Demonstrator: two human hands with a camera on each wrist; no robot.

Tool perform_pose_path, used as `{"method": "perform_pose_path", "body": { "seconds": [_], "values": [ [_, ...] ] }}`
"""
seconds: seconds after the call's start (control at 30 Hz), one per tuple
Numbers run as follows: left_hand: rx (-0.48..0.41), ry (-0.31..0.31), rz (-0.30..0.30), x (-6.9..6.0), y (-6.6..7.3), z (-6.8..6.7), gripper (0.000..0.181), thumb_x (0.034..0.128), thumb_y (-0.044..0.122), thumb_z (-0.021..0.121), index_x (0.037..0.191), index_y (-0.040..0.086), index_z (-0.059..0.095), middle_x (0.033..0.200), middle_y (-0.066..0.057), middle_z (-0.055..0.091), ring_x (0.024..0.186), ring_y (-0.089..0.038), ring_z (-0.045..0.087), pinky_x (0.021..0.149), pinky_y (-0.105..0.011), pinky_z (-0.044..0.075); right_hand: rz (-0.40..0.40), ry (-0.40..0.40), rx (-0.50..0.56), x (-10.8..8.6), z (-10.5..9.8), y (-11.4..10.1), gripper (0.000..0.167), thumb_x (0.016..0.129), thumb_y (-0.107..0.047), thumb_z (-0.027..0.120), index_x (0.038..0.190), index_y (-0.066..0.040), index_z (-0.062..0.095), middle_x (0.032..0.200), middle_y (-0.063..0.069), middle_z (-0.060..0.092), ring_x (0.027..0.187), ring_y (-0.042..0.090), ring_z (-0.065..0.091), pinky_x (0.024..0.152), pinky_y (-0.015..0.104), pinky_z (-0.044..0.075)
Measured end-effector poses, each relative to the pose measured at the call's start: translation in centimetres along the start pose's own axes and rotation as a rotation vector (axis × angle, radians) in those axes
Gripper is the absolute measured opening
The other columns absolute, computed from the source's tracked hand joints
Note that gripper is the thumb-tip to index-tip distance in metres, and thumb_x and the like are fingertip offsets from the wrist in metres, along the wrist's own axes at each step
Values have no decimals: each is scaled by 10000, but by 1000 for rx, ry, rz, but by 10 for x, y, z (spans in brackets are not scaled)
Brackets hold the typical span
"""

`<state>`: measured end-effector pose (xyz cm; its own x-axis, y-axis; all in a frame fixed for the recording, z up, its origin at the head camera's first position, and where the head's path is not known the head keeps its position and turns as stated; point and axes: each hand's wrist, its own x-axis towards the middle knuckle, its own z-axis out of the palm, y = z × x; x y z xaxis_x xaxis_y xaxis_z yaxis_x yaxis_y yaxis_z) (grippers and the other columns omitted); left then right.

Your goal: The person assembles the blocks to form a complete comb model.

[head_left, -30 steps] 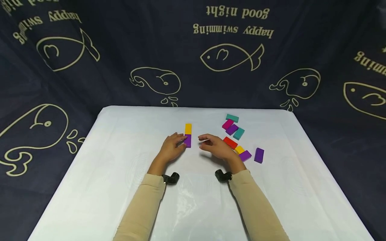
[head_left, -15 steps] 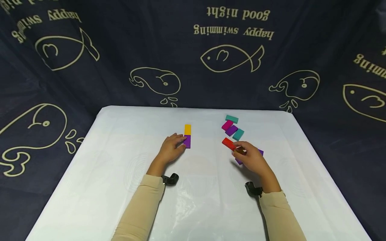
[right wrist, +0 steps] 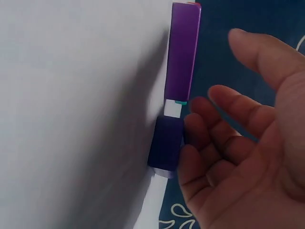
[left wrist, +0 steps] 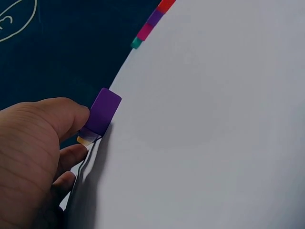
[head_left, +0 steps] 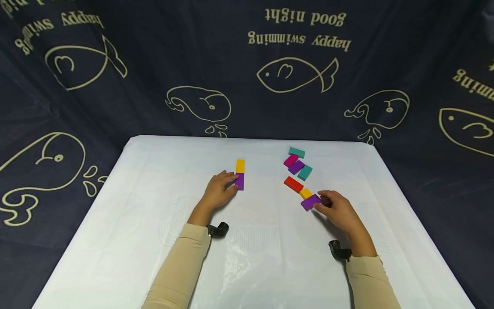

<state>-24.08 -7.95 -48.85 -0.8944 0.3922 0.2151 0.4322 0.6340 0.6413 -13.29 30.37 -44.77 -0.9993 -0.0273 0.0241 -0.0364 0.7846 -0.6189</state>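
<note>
In the head view my left hand (head_left: 218, 191) lies at the left side of a purple block (head_left: 240, 182), its thumb and index fingertip touching it. A yellow block (head_left: 240, 166) adjoins the purple one's far end. In the left wrist view the thumb meets the purple block (left wrist: 104, 112). My right hand (head_left: 341, 211) is at the right end of another purple block (head_left: 311, 202). The right wrist view shows its thumb well apart from loosely bent fingers, which are beside a dark purple block (right wrist: 166, 143); whether they touch it I cannot tell. That block is mostly hidden in the head view.
A red block (head_left: 293, 184) and a small yellow block (head_left: 305, 193) lie left of my right hand. Farther back are two teal blocks, one at the back (head_left: 296, 152), a pink block (head_left: 291, 160) and a purple block (head_left: 296, 167). The white table (head_left: 185, 150) meets a dark printed cloth (head_left: 247, 116).
My right hand has swung rightward from near the left pair, over the yellow block, to the purple blocks. My left hand stays on its purple block.
</note>
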Motion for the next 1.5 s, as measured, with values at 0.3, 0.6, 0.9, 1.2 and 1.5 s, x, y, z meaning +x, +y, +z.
{"method": "perform_pose_path", "body": {
  "seconds": [0.3, 0.6, 0.9, 1.2, 1.5],
  "values": [
    [12, -25, -6, 2, -1, 1, 443, 934, 227, 607, 1346, 62, 612, 1428, -157, 535, 1408, -376, 363, 1176, -548, 186, 59, -38, -18, 2, 5, 7, 478, 883, -232, 756, 1238, 58, 621, 1089, 184, 609, 988, 336, 574, 933, 545, 501],
    [5, -20, -8, 0, 1, -2, 440, 925, 207, 618, 1339, 57, 616, 1418, -160, 544, 1400, -390, 370, 1168, -562, 199, 49, -52, -54, 5, 9, 3, 529, 863, -247, 773, 1270, 42, 597, 1163, 218, 612, 1093, 394, 536, 972, 585, 464],
    [3, -17, -2, 0, 0, -1, 442, 925, 209, 617, 1341, 59, 615, 1419, -159, 543, 1402, -389, 367, 1169, -560, 198, 107, -82, -102, 7, 12, -3, 640, 840, -307, 787, 1330, 30, 549, 1356, 287, 519, 1281, 487, 385, 1036, 650, 372],
    [14, -15, 6, 1, -1, -1, 437, 926, 210, 615, 1335, 58, 618, 1413, -157, 549, 1396, -389, 377, 1163, -570, 206, 74, -64, -116, 6, 12, -4, 626, 836, -243, 783, 1337, 39, 535, 1341, 292, 521, 1266, 487, 377, 1029, 656, 372],
    [9, -9, 1, 0, 0, -1, 436, 922, 201, 625, 1334, 59, 619, 1411, -159, 550, 1394, -388, 380, 1165, -564, 206, 80, -56, -118, 6, 14, -2, 629, 835, -258, 769, 1317, 71, 534, 1304, 282, 541, 1232, 458, 419, 1050, 628, 366]
  ]
}}
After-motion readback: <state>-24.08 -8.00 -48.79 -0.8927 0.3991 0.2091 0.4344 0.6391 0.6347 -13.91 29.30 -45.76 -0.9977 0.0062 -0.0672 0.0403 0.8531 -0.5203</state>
